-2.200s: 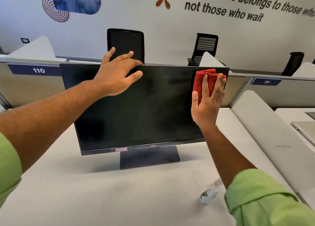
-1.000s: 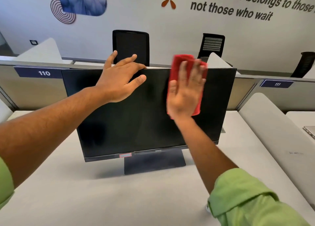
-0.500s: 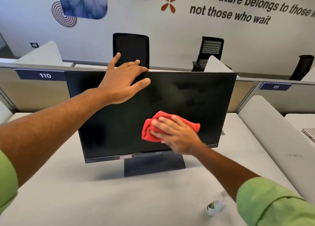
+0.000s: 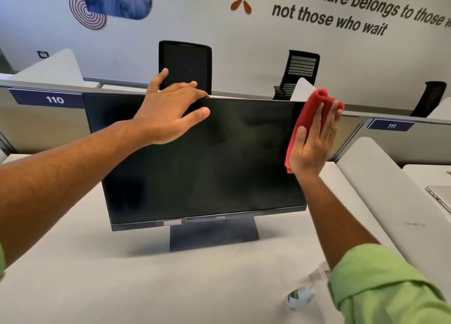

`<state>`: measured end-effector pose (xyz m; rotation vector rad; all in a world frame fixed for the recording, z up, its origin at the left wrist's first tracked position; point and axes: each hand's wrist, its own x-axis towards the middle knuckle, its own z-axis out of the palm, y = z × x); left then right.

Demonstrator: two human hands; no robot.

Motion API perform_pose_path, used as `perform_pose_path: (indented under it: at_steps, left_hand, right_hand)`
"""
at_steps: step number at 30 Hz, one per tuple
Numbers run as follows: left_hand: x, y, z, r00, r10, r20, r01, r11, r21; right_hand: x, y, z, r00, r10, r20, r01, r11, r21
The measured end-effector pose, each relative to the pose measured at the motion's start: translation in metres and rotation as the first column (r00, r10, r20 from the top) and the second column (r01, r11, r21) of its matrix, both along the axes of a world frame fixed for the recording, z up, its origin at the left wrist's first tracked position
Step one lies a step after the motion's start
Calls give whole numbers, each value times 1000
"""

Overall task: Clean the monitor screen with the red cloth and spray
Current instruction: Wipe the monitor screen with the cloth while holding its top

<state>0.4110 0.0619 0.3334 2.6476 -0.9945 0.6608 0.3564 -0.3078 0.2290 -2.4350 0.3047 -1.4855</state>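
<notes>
A black monitor [image 4: 202, 167] stands on its stand on the white desk [image 4: 122, 282], screen dark. My left hand [image 4: 168, 113] rests over the monitor's top edge, fingers behind it and thumb on the screen. My right hand [image 4: 314, 138] presses the folded red cloth [image 4: 307, 113] flat against the screen's upper right corner with straight fingers. A small clear spray bottle [image 4: 301, 295] lies on the desk at the lower right, partly hidden by my green sleeve.
A low white divider [image 4: 380, 189] runs along the desk's right side, with a laptop [image 4: 439, 199] beyond it. Grey partitions numbered 110 and 111 stand behind the monitor. Black office chairs [image 4: 185, 64] stand behind the partitions.
My right hand swept the red cloth from the screen's lower middle up to its upper right corner. My left hand stayed on the monitor's top edge.
</notes>
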Motion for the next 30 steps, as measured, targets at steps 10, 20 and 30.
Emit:
perform_pose_path:
  at_steps: [10,20,30]
  left_hand:
    - [-1,0,-1,1000,2,11,-2,1000,6]
    - [-10,-2,5,999,26,-40,-25,999,23]
    - [-9,4,6,998,-3,-58,5,1000,28]
  right_hand:
    - [-54,80,-126,971,-196,-136,237,728,643]
    - [-60,259,-153,977,132,-165,-90,967,238]
    - [-63,211,-144,852,337,-400,-474,821,-319]
